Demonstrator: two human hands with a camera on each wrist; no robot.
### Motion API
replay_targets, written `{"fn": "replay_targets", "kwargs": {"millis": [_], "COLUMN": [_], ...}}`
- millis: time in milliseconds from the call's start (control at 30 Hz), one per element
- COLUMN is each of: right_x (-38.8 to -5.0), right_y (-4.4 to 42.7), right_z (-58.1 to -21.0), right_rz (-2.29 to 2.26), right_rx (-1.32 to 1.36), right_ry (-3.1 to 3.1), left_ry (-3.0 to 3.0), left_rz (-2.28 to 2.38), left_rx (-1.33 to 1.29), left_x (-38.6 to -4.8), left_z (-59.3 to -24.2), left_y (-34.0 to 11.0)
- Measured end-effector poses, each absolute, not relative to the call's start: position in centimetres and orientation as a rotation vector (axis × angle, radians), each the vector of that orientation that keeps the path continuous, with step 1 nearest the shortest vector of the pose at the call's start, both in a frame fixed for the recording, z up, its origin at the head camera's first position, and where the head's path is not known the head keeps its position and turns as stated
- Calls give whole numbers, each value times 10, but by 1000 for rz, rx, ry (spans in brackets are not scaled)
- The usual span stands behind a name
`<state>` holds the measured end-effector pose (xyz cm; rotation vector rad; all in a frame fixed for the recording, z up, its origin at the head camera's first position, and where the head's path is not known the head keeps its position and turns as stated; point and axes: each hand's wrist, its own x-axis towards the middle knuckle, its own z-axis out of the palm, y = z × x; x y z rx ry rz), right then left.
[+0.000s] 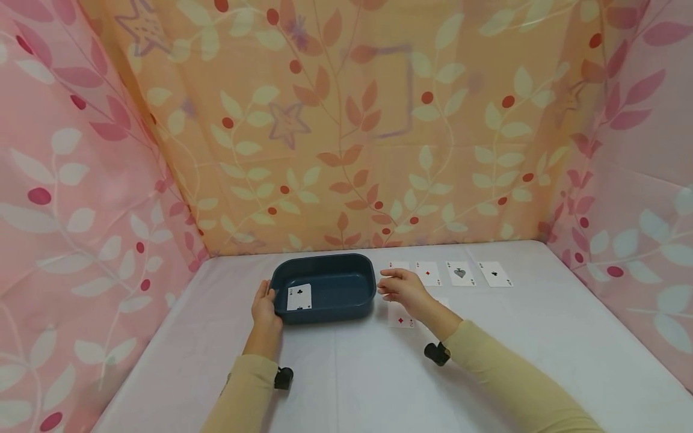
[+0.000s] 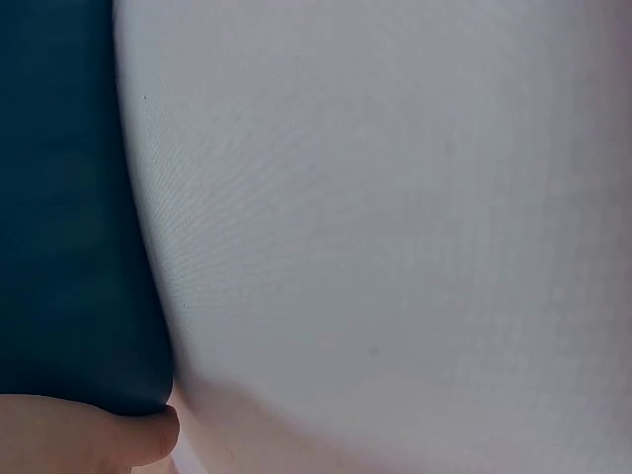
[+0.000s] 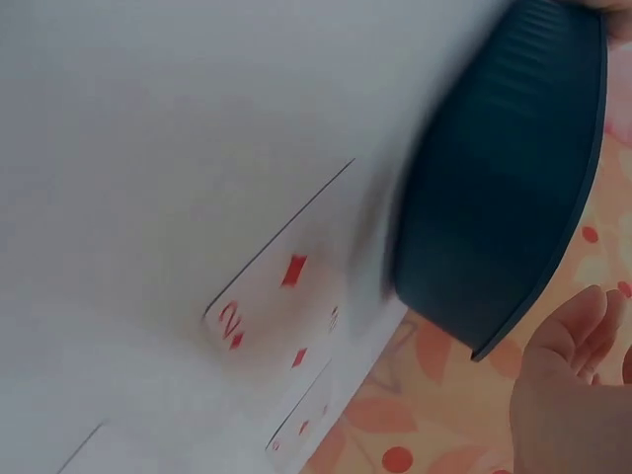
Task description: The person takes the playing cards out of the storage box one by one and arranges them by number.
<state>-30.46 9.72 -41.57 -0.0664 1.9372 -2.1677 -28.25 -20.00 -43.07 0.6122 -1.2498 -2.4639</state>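
A dark blue tray (image 1: 327, 316) stands on the table with one clubs card (image 1: 299, 297) lying inside at its left end. Against the tray's left side rests my left hand (image 1: 265, 316), fingers extended along the wall; in the left wrist view a digit (image 2: 148, 434) touches the tray (image 2: 69, 217). My right hand (image 1: 406, 293) is just right of the tray, fingers loosely bent and apart, holding nothing visible. Beneath it lies a two of diamonds (image 1: 401, 320), also in the right wrist view (image 3: 286, 296), where the right hand (image 3: 568, 395) shows beside the tray (image 3: 504, 178).
At the back right, a row of face-up cards includes a diamond (image 1: 428, 274), a spade (image 1: 460, 273) and a club (image 1: 495, 274); another is partly behind the right hand. One more card sits partly under the right wrist. Patterned cloth (image 1: 335, 120) walls surround the white-covered table (image 1: 346, 373).
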Motion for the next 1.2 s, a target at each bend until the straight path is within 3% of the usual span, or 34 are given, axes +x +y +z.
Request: {"fn": "replay_targets", "kwargs": {"millis": [200,733,1200], "right_x": [-304,-308,-326], "right_y": [75,22,-14], "right_z": [-416,-424,-429], "right_rz": [-2212,-2194,-1854], "right_rx": [-182,-330,-398], "right_ry": [1845,1824,2076], "left_ry": [-1241,-1196,-1202], "left_rz": [-2452,-2455,-2450], "left_rx": [624,582,624], "left_x": [-294,-293,-295], "left_z": [-446,-445,-445], "left_y": [-204,-202,-204]}}
